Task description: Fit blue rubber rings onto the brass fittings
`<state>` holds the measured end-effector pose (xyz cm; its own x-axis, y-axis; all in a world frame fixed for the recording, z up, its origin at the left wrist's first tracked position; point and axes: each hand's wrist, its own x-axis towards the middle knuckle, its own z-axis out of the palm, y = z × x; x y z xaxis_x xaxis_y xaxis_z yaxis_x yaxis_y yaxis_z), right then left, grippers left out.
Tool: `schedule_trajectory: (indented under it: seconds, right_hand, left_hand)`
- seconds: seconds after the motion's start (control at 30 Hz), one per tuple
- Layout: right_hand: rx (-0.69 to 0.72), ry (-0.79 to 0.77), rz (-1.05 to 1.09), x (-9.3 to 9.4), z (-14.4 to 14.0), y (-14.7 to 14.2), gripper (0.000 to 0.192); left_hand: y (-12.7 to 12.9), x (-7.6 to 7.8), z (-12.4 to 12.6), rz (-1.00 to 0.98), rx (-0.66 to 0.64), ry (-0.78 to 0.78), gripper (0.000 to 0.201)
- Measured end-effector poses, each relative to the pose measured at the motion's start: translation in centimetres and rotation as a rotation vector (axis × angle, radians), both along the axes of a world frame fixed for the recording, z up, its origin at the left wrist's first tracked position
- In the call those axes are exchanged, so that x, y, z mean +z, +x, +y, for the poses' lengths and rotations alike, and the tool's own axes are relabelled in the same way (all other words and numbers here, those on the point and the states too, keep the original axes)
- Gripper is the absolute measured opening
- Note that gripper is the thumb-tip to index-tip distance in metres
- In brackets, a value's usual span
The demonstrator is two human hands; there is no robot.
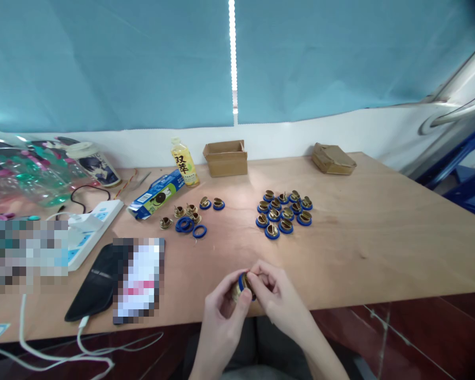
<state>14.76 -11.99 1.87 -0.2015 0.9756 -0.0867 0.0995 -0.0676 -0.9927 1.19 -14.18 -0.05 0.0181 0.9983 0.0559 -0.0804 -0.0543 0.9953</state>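
Head view: I see my left hand point(221, 303) and my right hand point(275, 295) meeting just above the near edge of the light wooden desk point(360, 237), both pinching one small brass fitting with a blue rubber ring point(244, 285) between the fingertips. The left hand grips the brass body from below; the right hand's fingers close on the ring side. Farther back, right of centre, sits a tight cluster of brass fittings already wearing blue rings point(284, 212). Left of it lie bare brass fittings and loose blue rings point(188, 217), near a blue snack packet point(155, 196) and a yellow drink bottle point(184, 162). A small open cardboard box point(225, 157) stands by the wall.
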Motion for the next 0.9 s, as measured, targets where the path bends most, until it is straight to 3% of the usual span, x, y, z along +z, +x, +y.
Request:
schedule_trajectory:
  seconds: [0.3, 0.53, 0.63, 0.8, 0.9]
  right_hand:
    - [0.022, 0.043, -0.089, -0.5, 0.0, 0.1, 0.029]
    - [-0.066, 0.148, -0.234, 0.0, -0.6, -0.5, 0.026]
    - [-0.074, 0.157, -0.165, 0.0, -0.8, -0.7, 0.026]
    - [-0.095, 0.028, 0.116, -0.6, -1.0, -0.6, 0.031]
    - [-0.111, 0.037, 0.13, -0.5, -1.3, -0.1, 0.026]
  left_hand:
    - [-0.2, 0.1, 0.0, 0.081, -0.007, 0.02, 0.029]
    - [-0.2, -0.6, -0.4, 0.07, 0.065, 0.063, 0.027]
    - [-0.2, -0.3, -0.4, 0.057, 0.074, 0.072, 0.027]
    - [-0.3, 0.0, -0.1, 0.006, 0.025, 0.06, 0.032]
    - [-0.4, -0.3, -0.1, -0.053, -0.006, 0.031, 0.035]
